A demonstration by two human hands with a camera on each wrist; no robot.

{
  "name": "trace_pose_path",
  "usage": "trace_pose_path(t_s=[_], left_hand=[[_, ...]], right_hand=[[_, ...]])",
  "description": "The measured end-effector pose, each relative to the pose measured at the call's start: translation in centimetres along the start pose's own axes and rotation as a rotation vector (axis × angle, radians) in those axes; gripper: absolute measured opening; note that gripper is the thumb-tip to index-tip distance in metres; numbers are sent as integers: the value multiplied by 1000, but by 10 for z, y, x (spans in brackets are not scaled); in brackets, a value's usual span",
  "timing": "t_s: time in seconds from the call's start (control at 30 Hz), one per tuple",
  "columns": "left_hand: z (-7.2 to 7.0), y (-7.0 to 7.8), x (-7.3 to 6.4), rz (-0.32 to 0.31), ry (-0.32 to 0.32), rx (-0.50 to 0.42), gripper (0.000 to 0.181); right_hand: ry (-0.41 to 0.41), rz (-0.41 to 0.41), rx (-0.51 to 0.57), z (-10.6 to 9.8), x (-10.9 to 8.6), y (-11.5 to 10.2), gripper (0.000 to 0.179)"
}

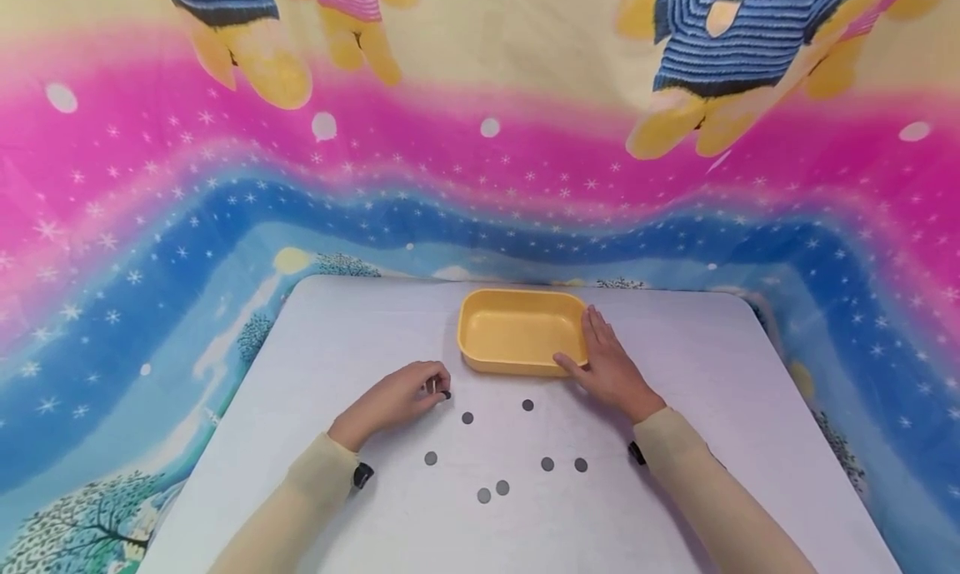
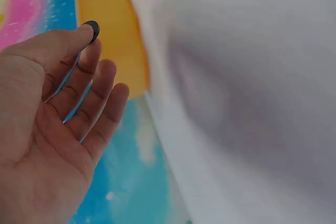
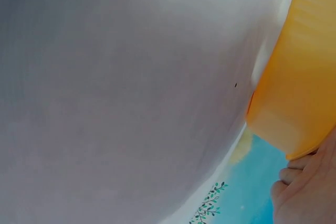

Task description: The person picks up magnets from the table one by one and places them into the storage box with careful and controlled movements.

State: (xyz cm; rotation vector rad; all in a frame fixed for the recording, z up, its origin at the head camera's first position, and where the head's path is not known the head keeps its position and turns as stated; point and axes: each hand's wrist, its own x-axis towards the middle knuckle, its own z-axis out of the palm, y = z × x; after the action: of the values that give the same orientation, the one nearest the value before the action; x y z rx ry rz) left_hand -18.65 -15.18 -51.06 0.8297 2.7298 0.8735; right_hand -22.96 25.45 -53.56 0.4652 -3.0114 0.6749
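Note:
Between thumb and index finger, my left hand (image 1: 405, 395) pinches a small dark round disc (image 2: 93, 30); its other fingers are loosely bent in the left wrist view. That hand is just off the front left corner of a yellow rectangular container (image 1: 517, 366), which has a bare inside. My right hand (image 1: 613, 372) rests against the container's right end, fingers straight along the side and thumb at the front rim. In the right wrist view, part of this hand shows beside the container's wall (image 3: 299, 93).
Several similar grey discs lie scattered on the white table (image 1: 390, 516) in front of the container, among them one disc (image 1: 528, 405) near its front side. A patterned cloth (image 1: 480, 182) with pink and blue bands hangs behind the table.

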Motion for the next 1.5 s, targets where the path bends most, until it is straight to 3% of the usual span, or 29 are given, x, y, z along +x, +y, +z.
trace_pose_path(t_s=[0.27, 0.5, 0.93, 1.3, 1.5], left_hand=[[-10, 20, 37, 101, 52, -48, 12], [-12, 33, 69, 135, 82, -94, 9], [0, 26, 112, 36, 78, -152, 7], [4, 27, 142, 34, 34, -133, 6], [9, 23, 152, 33, 7, -115, 5]], right_hand=[[2, 1, 12, 0, -2, 1, 110], [-1, 5, 8, -1, -2, 0, 111], [-9, 10, 26, -2, -4, -2, 110], [9, 10, 26, -9, -5, -2, 109], [-9, 8, 19, -5, -6, -2, 111]])
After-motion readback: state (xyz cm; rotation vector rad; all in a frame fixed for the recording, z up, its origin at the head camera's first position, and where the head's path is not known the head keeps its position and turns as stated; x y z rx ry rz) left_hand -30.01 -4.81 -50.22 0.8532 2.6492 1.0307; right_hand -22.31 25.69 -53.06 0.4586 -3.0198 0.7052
